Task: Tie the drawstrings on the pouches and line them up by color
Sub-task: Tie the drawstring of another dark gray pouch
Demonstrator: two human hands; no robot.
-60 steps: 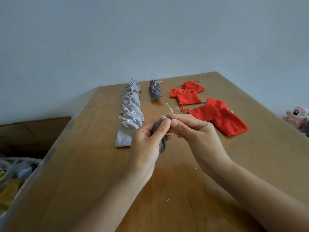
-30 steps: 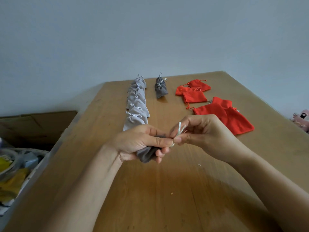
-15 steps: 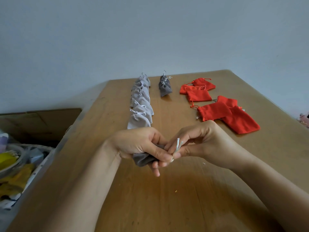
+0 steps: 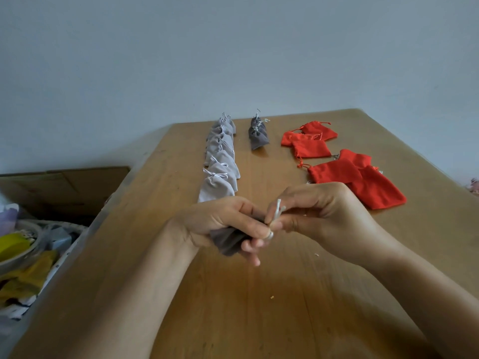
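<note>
Dark grey pouch [image 4: 228, 242] lies clutched by fingers of the left hand [image 4: 221, 221]; right hand [image 4: 324, 215] fingers pinch its drawstring [image 4: 277, 211].

Bunched dark grey fabric pouch [image 4: 228, 242] held up, white drawstring [image 4: 277, 212] upright. Row of light grey tied pouches [image 4: 220, 164]; dark grey tied pair [image 4: 258, 136] beside; red fabric pouches [image 4: 337, 167] scattered right.

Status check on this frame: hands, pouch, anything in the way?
Left hand grips dark grey pouch. Right hand pinches its white drawstring. Red pouches lie scattered at right, not lined up. No obstruction seen.
</note>
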